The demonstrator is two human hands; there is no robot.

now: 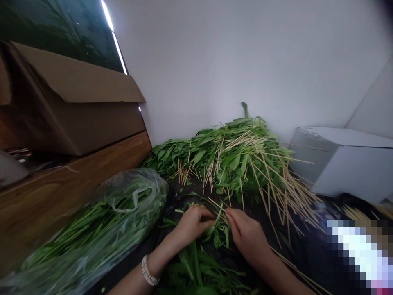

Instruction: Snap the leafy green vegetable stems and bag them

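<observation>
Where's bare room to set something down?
Black sheet, right of the right hand past the loose sticks; also a narrow, littered gap between plastic bag and leaf pile. Crowded: around both hands.

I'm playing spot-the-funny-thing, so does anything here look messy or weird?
Yes, a bit. The thin sticks poke out every which way from the leafy pile, so they look untidy. One leafy tip pokes up above the rest. Blocky squares cover the lower right corner, so I can't tell what's there.
</observation>
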